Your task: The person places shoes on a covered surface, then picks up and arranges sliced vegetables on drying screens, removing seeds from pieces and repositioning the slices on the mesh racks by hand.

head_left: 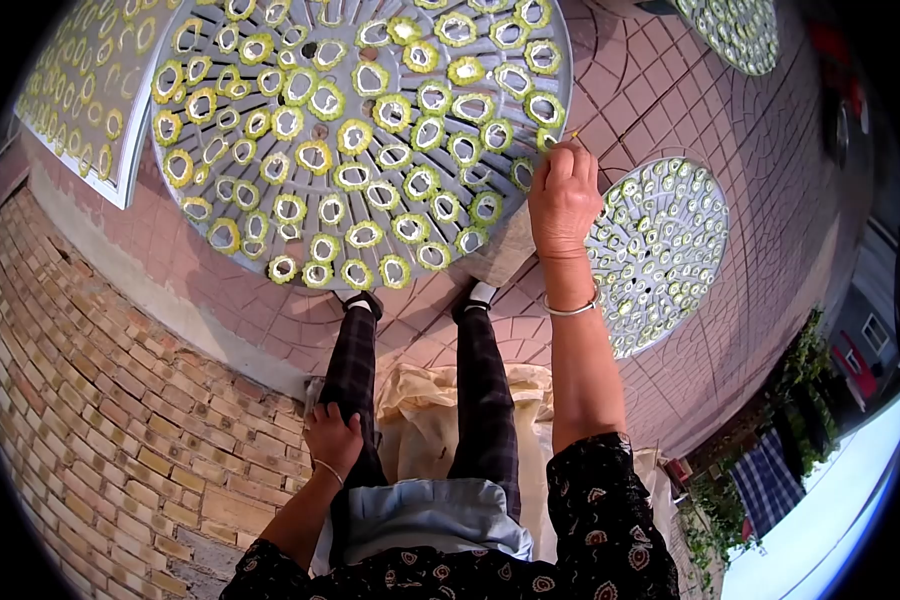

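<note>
My right hand (564, 195) is at the right rim of a large round slatted tray (390, 75). Its fingers are curled together and pointing down; what they hold, if anything, is hidden. Just beside the fingertips lies a green ring slice (546, 139), bumpy-edged like bitter melon. Many similar yellow-green rings with pale, hollow middles are spread over the tray. My left hand (332, 440) rests on my left leg near the knee, fingers spread and holding nothing.
A second round tray of slices (660, 250) lies right of my forearm, another (735, 30) farther off. A framed flat screen with slices (90, 100) stands at upper left. Brick paving (140, 400) is at left, a pale sack (420, 420) by my legs.
</note>
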`<state>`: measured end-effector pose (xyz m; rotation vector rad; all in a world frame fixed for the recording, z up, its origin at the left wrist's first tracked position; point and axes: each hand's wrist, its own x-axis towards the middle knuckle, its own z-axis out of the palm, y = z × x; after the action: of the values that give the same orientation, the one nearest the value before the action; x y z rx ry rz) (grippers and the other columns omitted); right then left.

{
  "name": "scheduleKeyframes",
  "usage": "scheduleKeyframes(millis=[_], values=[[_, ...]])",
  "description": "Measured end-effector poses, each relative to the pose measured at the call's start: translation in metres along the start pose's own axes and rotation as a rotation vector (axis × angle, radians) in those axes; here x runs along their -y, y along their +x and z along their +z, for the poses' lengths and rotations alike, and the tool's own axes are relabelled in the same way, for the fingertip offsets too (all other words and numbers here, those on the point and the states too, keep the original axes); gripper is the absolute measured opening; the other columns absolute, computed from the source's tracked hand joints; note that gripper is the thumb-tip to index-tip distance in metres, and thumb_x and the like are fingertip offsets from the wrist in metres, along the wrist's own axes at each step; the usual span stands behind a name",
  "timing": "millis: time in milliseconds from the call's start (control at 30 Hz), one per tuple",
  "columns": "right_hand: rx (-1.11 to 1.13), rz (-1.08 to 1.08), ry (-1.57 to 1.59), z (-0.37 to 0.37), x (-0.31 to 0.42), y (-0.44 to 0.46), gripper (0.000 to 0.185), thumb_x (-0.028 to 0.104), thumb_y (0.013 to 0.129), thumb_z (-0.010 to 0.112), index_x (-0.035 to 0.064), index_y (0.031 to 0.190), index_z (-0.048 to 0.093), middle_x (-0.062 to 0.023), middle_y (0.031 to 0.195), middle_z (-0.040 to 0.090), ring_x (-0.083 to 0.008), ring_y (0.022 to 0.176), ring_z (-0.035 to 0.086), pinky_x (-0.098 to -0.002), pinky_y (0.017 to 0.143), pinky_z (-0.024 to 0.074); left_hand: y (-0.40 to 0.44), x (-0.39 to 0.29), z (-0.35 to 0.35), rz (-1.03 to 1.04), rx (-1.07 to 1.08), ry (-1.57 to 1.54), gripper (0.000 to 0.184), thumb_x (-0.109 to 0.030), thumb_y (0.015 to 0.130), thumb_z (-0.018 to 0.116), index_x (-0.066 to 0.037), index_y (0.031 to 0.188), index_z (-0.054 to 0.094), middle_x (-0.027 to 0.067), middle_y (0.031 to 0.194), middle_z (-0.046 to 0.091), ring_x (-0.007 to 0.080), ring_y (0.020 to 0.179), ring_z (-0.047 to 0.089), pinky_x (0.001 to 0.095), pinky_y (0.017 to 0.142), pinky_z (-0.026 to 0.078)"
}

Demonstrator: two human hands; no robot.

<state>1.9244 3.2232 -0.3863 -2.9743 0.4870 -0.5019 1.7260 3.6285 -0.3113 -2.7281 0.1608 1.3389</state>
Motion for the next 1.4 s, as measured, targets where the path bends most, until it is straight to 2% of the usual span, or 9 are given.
scheduleKeyframes(millis=[333, 467, 567, 667, 867, 967, 1067, 1167, 1400], values=[[-0.011, 0.029, 0.151, 0.0, 0.006, -0.006, 0.013, 0.003, 0.071, 0.063, 0.0067, 0.084, 0.061, -0.0058, 0.09, 0.061, -0.0249, 0.078, 0.056, -0.0334, 0.064, 0.0494, 0.0, 0.0, -0.003, 0.022, -0.032, 0.002, 0.037, -0.034, 0.077, 0.064, -0.002, 0.093, 0.052, 0.0172, 0.096, 0.051, 0.0372, 0.093, 0.051, 0.0504, 0.067, 0.047], [0.112, 0.473, 0.379, -0.004, -0.004, -0.026, 0.011, 0.006, 0.074, 0.066, 0.0048, 0.083, 0.06, -0.0083, 0.085, 0.06, -0.0245, 0.071, 0.056, -0.0352, 0.063, 0.0475, 0.0, 0.0, -0.003, 0.034, -0.043, -0.005, 0.037, -0.033, 0.077, 0.063, -0.002, 0.093, 0.052, 0.0173, 0.096, 0.051, 0.0373, 0.092, 0.051, 0.0503, 0.065, 0.048], [0.221, 0.553, 0.389, -0.001, 0.002, -0.032, 0.022, 0.008, 0.072, 0.072, 0.0026, 0.089, 0.06, -0.007, 0.078, 0.061, -0.0169, 0.062, 0.056, -0.0285, 0.059, 0.0465, 0.001, 0.001, -0.002, 0.034, -0.026, -0.003, 0.038, -0.034, 0.077, 0.063, -0.002, 0.093, 0.052, 0.0171, 0.096, 0.051, 0.0374, 0.093, 0.051, 0.0503, 0.065, 0.048], [0.224, 0.58, 0.31, 0.005, 0.006, -0.034, 0.027, 0.012, 0.07, 0.074, 0.0016, 0.09, 0.059, -0.0072, 0.075, 0.061, -0.0174, 0.061, 0.056, -0.0296, 0.059, 0.047, 0.002, 0.002, -0.003, 0.029, -0.021, -0.003, 0.038, -0.034, 0.078, 0.063, -0.002, 0.094, 0.052, 0.0169, 0.097, 0.051, 0.0372, 0.093, 0.051, 0.0504, 0.066, 0.048], [0.251, 0.707, 0.392, 0.008, 0.004, -0.035, 0.021, 0.012, 0.072, 0.069, 0.0037, 0.087, 0.057, -0.0105, 0.07, 0.062, -0.0278, 0.061, 0.061, -0.0365, 0.061, 0.0499, 0.001, 0.003, 0.001, 0.022, -0.025, 0.001, 0.038, -0.035, 0.077, 0.064, -0.002, 0.093, 0.052, 0.0167, 0.097, 0.051, 0.037, 0.094, 0.051, 0.0508, 0.066, 0.048], [0.314, 0.717, 0.34, 0.003, 0.008, -0.032, 0.019, 0.01, 0.073, 0.067, 0.0047, 0.089, 0.058, -0.0104, 0.076, 0.06, -0.0284, 0.067, 0.061, -0.0363, 0.061, 0.0493, 0.002, 0.0, -0.005, 0.045, -0.04, 0.017, 0.038, -0.033, 0.078, 0.064, 0.0, 0.095, 0.052, 0.0195, 0.095, 0.052, 0.0375, 0.092, 0.052, 0.0484, 0.064, 0.05], [0.181, 0.513, 0.294, 0.0, 0.012, -0.03, 0.017, 0.009, 0.075, 0.066, 0.0063, 0.09, 0.058, -0.01, 0.083, 0.057, -0.0289, 0.073, 0.06, -0.0375, 0.062, 0.0482, 0.003, 0.002, -0.004, 0.036, -0.033, -0.001, 0.038, -0.032, 0.078, 0.064, 0.0, 0.095, 0.052, 0.0194, 0.094, 0.052, 0.0377, 0.093, 0.052, 0.0479, 0.064, 0.051], [0.188, 0.418, 0.329, 0.0, 0.015, -0.025, 0.017, 0.005, 0.073, 0.068, 0.0048, 0.088, 0.059, -0.009, 0.08, 0.055, -0.0242, 0.063, 0.057, -0.0349, 0.06, 0.0467, 0.003, 0.002, -0.005, 0.04, -0.032, 0.011, 0.038, -0.032, 0.078, 0.064, 0.0, 0.095, 0.052, 0.0196, 0.095, 0.052, 0.0379, 0.094, 0.052, 0.0476, 0.065, 0.051], [0.299, 0.454, 0.253, 0.01, 0.01, -0.024, 0.016, 0.006, 0.072, 0.067, 0.0059, 0.086, 0.058, -0.0104, 0.083, 0.056, -0.0292, 0.07, 0.058, -0.0385, 0.062, 0.0471, 0.003, 0.001, 0.001, 0.034, -0.064, 0.006, 0.038, -0.035, 0.077, 0.063, -0.003, 0.092, 0.052, 0.0155, 0.095, 0.052, 0.0358, 0.093, 0.052, 0.049, 0.065, 0.048]])
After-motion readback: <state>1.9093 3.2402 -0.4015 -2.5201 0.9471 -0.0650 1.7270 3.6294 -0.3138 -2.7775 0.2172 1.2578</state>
